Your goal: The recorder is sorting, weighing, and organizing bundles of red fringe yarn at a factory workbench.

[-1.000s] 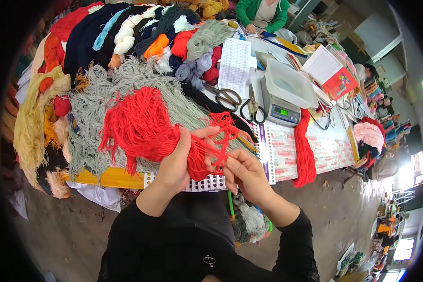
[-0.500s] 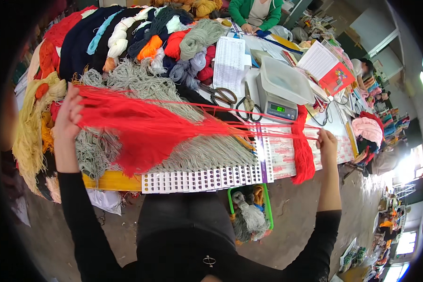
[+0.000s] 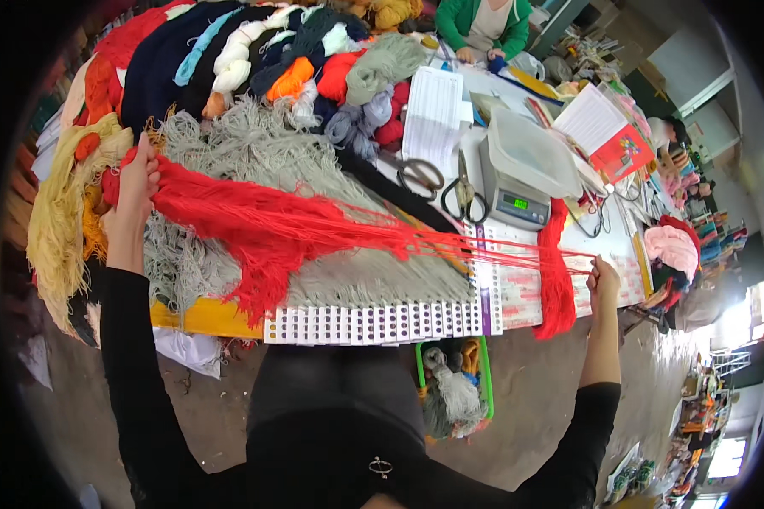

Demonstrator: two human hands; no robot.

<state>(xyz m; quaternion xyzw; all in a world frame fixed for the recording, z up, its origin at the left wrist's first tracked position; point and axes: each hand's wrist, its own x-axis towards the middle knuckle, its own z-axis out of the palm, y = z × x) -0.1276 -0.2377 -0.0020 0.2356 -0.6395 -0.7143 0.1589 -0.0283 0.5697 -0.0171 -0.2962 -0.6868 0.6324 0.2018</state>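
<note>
A bundle of loose red yarn (image 3: 263, 220) stretches across the table between my hands. At its thick left end, my left hand (image 3: 137, 180) is closed around the yarn. My right hand (image 3: 603, 278) pinches a few thin strands pulled out to the right. A second red hank (image 3: 555, 280) lies under those strands, near the table's front edge. Beneath the bundle, grey yarn (image 3: 373, 284) is spread out, its strands running to a row of white punched cards (image 3: 373, 323) along the front edge.
Beyond the strands lie two pairs of scissors (image 3: 464, 197), a scale (image 3: 518, 205) with a clear plastic tub (image 3: 530, 153), and paper sheets (image 3: 433, 110). Coloured hanks (image 3: 229, 64) pile up at the far left. A green basket (image 3: 489, 382) stands below. Someone in green sleeves (image 3: 515, 30) sits opposite.
The red bundle is gathered narrower and its strands lie closer together. My right hand has moved slightly right and nearer to me. The table view has shifted a little to the right.
</note>
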